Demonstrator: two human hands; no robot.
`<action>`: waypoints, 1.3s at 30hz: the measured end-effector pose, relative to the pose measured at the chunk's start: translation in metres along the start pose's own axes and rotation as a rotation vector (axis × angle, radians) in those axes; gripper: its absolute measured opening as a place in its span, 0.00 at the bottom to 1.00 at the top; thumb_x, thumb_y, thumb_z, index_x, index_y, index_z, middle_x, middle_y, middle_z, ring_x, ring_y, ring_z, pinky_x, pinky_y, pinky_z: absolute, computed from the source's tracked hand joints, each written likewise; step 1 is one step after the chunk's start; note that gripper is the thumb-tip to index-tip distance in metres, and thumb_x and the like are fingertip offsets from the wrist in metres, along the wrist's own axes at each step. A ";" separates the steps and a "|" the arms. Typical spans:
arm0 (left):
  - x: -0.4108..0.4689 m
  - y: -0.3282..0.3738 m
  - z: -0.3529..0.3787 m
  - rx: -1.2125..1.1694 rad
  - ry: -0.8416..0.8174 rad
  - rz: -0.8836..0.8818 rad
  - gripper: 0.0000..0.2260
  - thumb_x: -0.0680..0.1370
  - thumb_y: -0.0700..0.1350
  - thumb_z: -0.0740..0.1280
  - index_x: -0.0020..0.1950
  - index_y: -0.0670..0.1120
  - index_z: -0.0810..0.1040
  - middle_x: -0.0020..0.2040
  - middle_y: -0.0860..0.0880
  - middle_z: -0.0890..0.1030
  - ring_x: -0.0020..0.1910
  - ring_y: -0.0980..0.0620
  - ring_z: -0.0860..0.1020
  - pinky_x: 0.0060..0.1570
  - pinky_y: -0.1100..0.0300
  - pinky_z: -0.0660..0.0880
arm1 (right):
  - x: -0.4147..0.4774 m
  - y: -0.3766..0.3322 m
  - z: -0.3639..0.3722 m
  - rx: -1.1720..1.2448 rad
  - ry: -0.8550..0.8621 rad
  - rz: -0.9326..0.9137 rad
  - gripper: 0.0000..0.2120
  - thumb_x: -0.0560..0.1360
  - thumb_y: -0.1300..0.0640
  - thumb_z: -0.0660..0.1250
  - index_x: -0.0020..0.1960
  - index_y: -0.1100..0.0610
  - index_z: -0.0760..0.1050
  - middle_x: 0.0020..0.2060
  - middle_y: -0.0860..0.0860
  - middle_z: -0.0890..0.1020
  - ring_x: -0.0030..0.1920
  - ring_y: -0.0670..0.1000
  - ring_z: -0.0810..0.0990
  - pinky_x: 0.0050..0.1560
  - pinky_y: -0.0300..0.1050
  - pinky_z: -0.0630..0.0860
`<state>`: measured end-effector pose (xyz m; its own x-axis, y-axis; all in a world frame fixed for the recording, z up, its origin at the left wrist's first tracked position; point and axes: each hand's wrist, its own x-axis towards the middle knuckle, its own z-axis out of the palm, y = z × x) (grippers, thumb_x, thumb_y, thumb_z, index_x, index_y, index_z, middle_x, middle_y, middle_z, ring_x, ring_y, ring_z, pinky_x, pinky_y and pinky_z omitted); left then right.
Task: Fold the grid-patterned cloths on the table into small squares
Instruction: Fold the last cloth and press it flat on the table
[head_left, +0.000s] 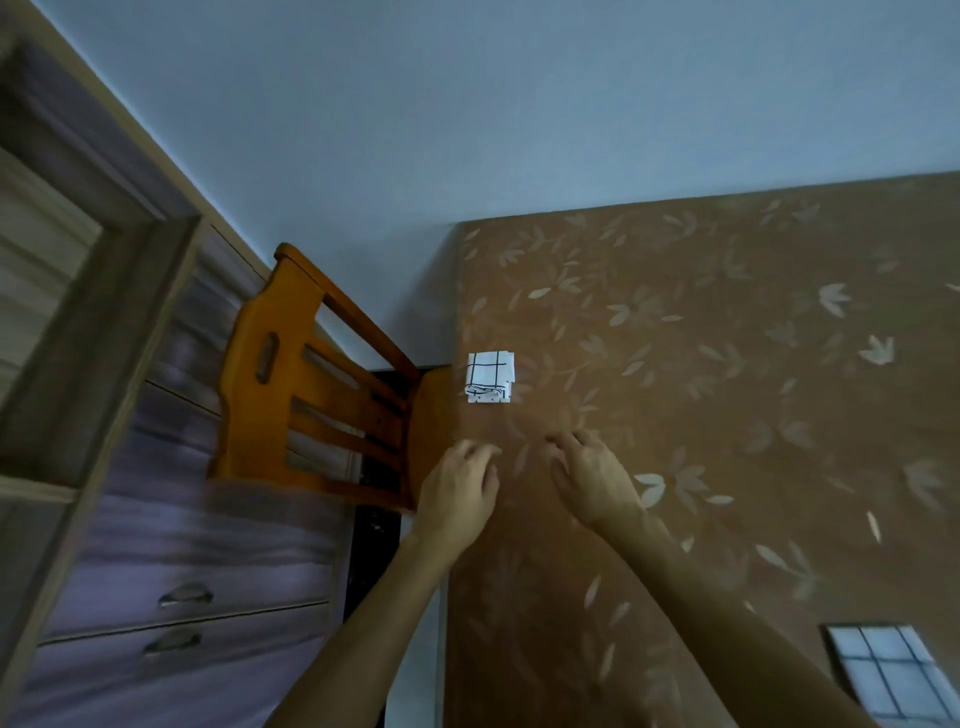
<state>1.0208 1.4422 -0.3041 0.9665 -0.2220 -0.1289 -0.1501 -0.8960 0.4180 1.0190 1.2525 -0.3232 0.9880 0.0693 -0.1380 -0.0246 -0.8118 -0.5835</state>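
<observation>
1. The left hand (460, 488) is at the left edge of the desk (727, 415). Its fingers are loosely curled and it grasps nothing.
2. The right hand (592, 478) is just beside the left one, over the leaf-patterned brown desk covering. Its fingers are likewise relaxed, bent a little at the tips, and it holds nothing.
3. Both hands are slightly blurred, and I cannot tell whether either fingertip touches the desk surface.
4. A folded cloth (488, 376), white with black grid lines, lies on the desk ahead of the two hands, beyond the fingertips and apart from them. It is nearer the left hand's line than the right's. It is a small square bundle, with layered edges showing along the side that faces the hands.
5. A second grid cloth (888, 675) lies well apart from the hands, back towards the person and out to the right of the right forearm. It is partly cut off by the picture edge and looks bluish and blurred.
6. A wooden chair (311, 384) with a slatted back stands to the left of the left hand, close against the desk edge.
7. Farther left of the chair is a purple-grey chest of drawers (182, 571) with curved metal handles.
</observation>
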 end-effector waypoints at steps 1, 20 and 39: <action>-0.014 0.003 -0.001 -0.001 -0.005 0.021 0.12 0.82 0.45 0.62 0.64 0.49 0.77 0.62 0.50 0.78 0.60 0.51 0.78 0.53 0.59 0.77 | -0.016 -0.002 -0.003 -0.010 0.005 0.005 0.17 0.77 0.62 0.63 0.65 0.58 0.75 0.57 0.58 0.80 0.56 0.62 0.79 0.55 0.54 0.77; -0.225 0.088 0.041 -0.186 -0.068 0.183 0.12 0.78 0.37 0.67 0.60 0.44 0.81 0.54 0.44 0.81 0.55 0.45 0.79 0.53 0.62 0.71 | -0.305 0.037 -0.047 -0.184 0.091 0.182 0.17 0.78 0.58 0.63 0.67 0.59 0.74 0.62 0.58 0.78 0.56 0.59 0.81 0.55 0.54 0.78; -0.206 0.254 0.154 -0.158 -0.271 0.089 0.14 0.81 0.38 0.65 0.66 0.45 0.76 0.61 0.45 0.78 0.63 0.45 0.76 0.57 0.58 0.72 | -0.338 0.209 -0.112 -0.162 0.002 0.317 0.20 0.79 0.59 0.61 0.71 0.57 0.71 0.68 0.58 0.74 0.64 0.60 0.75 0.62 0.53 0.75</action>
<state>0.7515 1.2017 -0.3097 0.8571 -0.4102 -0.3115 -0.1771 -0.8025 0.5698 0.6969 0.9944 -0.3093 0.9353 -0.2020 -0.2904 -0.3060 -0.8741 -0.3773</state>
